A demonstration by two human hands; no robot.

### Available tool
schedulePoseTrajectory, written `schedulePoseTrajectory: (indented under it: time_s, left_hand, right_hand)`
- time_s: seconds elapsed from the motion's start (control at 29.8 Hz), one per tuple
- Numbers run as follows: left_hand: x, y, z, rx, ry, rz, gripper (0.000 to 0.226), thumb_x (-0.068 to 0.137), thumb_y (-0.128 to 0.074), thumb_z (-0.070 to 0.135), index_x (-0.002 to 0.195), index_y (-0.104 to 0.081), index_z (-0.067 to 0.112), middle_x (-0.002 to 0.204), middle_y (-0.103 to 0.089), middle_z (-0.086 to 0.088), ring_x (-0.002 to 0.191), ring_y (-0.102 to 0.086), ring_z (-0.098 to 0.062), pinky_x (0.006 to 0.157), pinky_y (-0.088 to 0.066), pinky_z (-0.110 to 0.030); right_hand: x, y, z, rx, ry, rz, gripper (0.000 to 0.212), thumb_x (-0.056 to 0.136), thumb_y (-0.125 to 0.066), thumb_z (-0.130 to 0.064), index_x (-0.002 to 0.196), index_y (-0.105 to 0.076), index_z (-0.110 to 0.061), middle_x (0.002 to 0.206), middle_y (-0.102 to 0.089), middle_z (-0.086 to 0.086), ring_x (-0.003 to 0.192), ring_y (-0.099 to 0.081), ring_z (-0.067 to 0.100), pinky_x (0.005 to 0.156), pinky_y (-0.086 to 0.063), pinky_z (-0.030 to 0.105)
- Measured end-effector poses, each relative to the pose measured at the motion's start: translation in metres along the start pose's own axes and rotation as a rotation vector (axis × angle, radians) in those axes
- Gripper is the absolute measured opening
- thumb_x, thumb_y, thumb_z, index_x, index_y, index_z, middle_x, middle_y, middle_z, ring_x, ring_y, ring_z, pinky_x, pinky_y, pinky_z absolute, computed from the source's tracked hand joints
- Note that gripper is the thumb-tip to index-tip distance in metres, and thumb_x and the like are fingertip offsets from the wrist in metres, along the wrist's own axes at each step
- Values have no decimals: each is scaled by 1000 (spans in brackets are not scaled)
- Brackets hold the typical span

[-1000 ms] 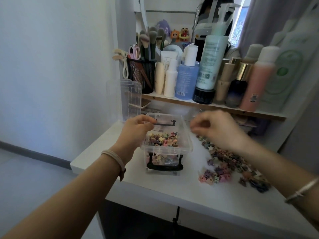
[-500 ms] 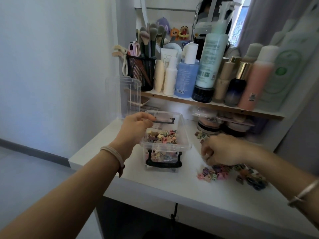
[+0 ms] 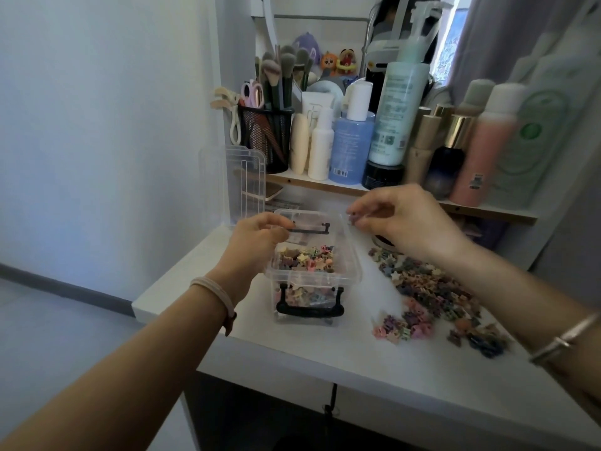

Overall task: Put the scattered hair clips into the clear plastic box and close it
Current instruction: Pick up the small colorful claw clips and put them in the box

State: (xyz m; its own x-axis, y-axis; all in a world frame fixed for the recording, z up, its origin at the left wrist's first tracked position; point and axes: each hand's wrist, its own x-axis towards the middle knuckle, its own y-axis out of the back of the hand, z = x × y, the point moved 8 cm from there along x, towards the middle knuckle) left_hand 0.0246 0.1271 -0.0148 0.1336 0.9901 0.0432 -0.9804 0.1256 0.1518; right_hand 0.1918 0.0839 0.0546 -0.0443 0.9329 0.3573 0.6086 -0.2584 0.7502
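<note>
so the box (image 3: pixel 312 279) sits open on the table (image 3: pixel 292 359), part full of clips (image 3: pixel 307 258); left hand (image 3: pixel 257 237) has its fingers curled on the box's far left rim; right hand (image 3: pixel 406 219) hangs over the box's far right corner, pinching a small clip (image 3: pixel 353 219); a big loose pile (image 3: pixel 429 288) lies right of the box; lid (image 3: pixel 247 183) stands upright behind its left side

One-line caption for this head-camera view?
Left hand holds the clear plastic box; right hand pinches hair clips by its rim.
</note>
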Motion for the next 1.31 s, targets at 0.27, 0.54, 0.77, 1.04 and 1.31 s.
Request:
schedulePoseTrajectory:
  time_s: [0.27,0.54,0.77,1.04,1.31]
  left_hand:
    - [0,0,1,23,-14,4,26,92,-48,6,72,-57,21,78,-53,6,56,-45,-8,41,-43,-13]
    - [0,0,1,10,-15,1,26,91,-49,5,72,-57,20,77,-54,5,54,-45,-8,36,-40,-8]
    - [-1,0,2,4,-12,-2,25,92,-48,5,73,-56,19,78,-53,4,55,-45,-9,34,-39,-7]
    - [0,0,1,6,1,2,26,92,-48,5,72,-57,20,78,-53,5,56,-44,-8,35,-39,-10]
    - [0,0,1,11,1,-1,25,92,-48,6,73,-56,20,78,-53,5,56,-44,-8,38,-39,-12]
  right_hand:
    - [-8,-16,27,-256,-120,-257,19,83,-65,-16,103,-63,-18,95,-66,-2,71,-59,6,64,-46,14]
    - [-59,-68,48,-389,-140,-830,23,79,-71,-28,99,-62,-22,98,-66,-4,55,-56,1,61,-55,23]
    - [-49,-69,43,-485,35,-645,15,85,-62,-22,97,-69,-16,93,-69,-3,76,-55,3,63,-37,5]
    - [-13,-3,10,-166,11,33,10,81,-68,-19,90,-70,-17,85,-67,-4,79,-57,7,76,-42,16]
    - [-6,-12,-12,-179,67,-124,19,84,-64,-24,103,-65,-21,93,-61,-12,80,-57,1,74,-46,16]
